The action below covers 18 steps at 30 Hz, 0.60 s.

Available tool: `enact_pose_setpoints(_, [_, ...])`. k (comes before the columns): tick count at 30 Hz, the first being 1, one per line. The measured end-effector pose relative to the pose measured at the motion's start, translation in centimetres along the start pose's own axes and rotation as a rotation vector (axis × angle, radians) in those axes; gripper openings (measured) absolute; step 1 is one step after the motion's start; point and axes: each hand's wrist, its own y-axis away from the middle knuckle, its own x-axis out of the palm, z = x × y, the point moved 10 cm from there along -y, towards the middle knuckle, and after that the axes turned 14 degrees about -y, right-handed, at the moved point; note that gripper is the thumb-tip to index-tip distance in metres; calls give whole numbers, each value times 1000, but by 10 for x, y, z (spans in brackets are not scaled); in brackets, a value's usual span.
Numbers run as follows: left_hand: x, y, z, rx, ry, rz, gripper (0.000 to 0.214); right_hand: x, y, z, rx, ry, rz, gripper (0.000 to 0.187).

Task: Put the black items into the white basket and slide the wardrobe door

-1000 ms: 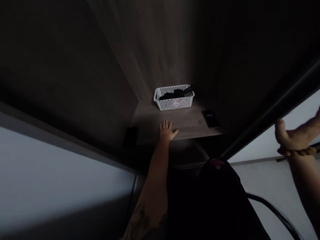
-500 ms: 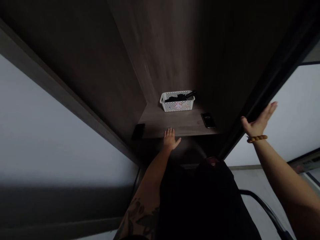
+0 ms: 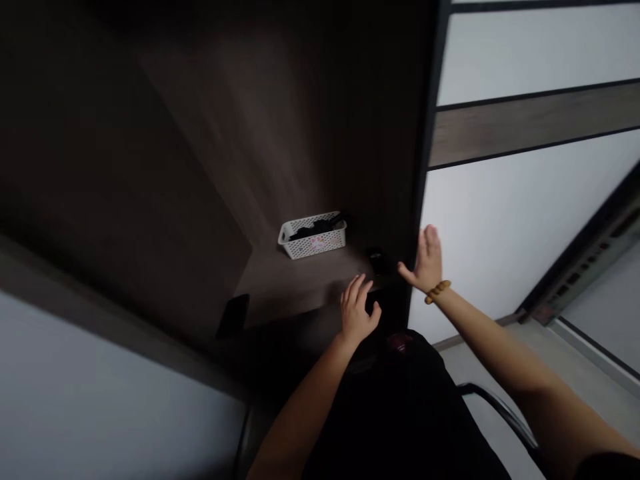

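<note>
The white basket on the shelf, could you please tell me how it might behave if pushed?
The white basket itself is probably light and slightly flexible, being thin and full of holes. Its long, low shape suggests sliding along the shelf rather than tipping.

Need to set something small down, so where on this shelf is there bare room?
The bare patch of shelf lies in front of the basket, between the dark rectangle on the left and the left hand. It is crowded at the right end: phone, left hand and right hand sit close together.
</note>
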Motion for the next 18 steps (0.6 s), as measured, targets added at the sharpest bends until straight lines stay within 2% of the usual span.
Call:
enact_pose_setpoints(2, [-37,-30,-41,170,72,-144,46,9,-2,8,23,8,32,101])
enact_pose_setpoints(4, [-68,-58,-74,328,79,-238,44,20,-2,12,80,-2,92,93])
enact_pose_setpoints(7, [-93,-95,-108,485,-21,-305,46,40,1,14,207,-37,198,83])
enact_pose_setpoints(10, [-91,-129,-127,546,-128,-263,47,58,4,29,217,-76,288,84])
enact_pose_setpoints(13, [-81,-157,-134,534,-169,-186,52,70,4,58,96,-115,331,86])
enact_pose_setpoints(16, [-78,-178,-125,450,-177,-168,67,70,2,82,12,-133,301,88])
enact_pose_setpoints(18, [-79,-183,-114,419,-193,-161,72,68,1,93,-7,-162,297,90])
